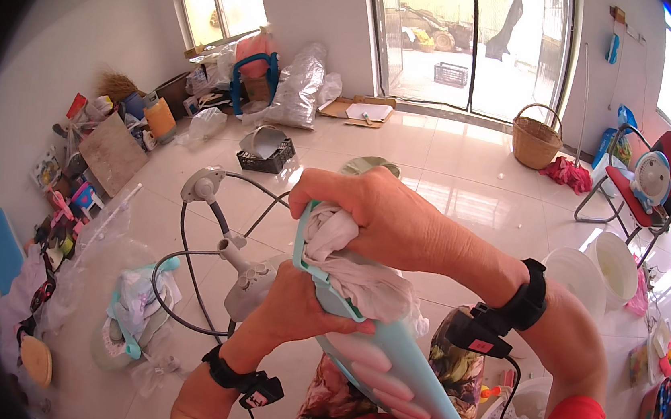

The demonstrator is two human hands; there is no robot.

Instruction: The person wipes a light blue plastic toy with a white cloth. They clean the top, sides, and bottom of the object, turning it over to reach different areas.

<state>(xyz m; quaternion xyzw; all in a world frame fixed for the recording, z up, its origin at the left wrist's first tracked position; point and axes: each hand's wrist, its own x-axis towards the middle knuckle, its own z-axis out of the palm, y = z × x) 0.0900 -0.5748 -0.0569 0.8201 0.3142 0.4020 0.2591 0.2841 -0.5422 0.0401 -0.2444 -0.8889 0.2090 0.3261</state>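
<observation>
A long light-teal plastic housing (411, 362) with pink petal-like ovals rests slantwise over my lap, its far end raised. My left hand (308, 307) grips it just below the squared rim, thumb along the near side. A crumpled white cloth (374, 283) is bunched over the upper end. My right hand (365, 212) presses the cloth there, its fingers hooked over the teal rim (302, 242). Those fingertips are partly hidden behind the rim. Beyond my left hand, a grey fan stand part (249, 286) with black cables lies on the floor.
Left on the floor lie a teal-handled item with cloth (141, 306) and clear plastic sheeting (94, 259). White buckets (608, 272) and a basin (518, 415) stand to the right. Farther off are a black crate (268, 157), a wicker basket (535, 144) and a red chair (647, 179).
</observation>
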